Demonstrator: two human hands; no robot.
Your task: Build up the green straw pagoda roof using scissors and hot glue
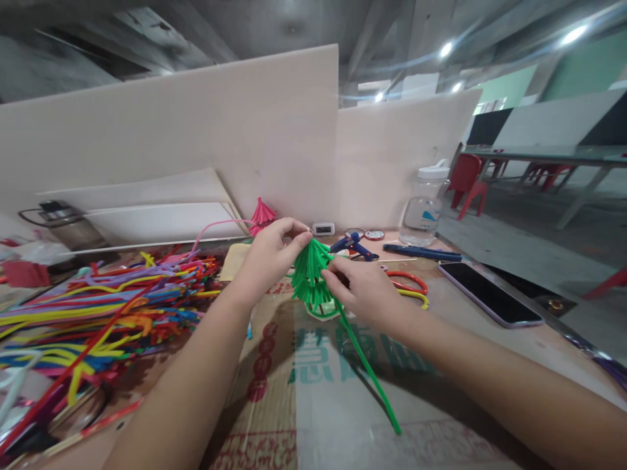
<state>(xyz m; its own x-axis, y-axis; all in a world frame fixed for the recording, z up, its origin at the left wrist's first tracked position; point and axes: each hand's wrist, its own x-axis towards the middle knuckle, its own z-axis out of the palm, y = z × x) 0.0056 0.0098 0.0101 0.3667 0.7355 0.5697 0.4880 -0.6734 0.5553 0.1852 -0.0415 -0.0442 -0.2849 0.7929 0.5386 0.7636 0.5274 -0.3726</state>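
A green tiered tree shape of pipe cleaners stands upright at the centre over the cardboard. Thumb and fingers of my left hand are pinched together at its top. On the tree's right side, my right hand has its fingers closed against the green strands. From beneath my right hand a long green pipe cleaner trails down to the right across the cardboard. Part of the tree is hidden by my fingers.
Many coloured pipe cleaners are heaped on the left. Behind are a pink tree shape, a small digital display and a blue glue gun. A phone, scissors and a water bottle stand or lie on the right.
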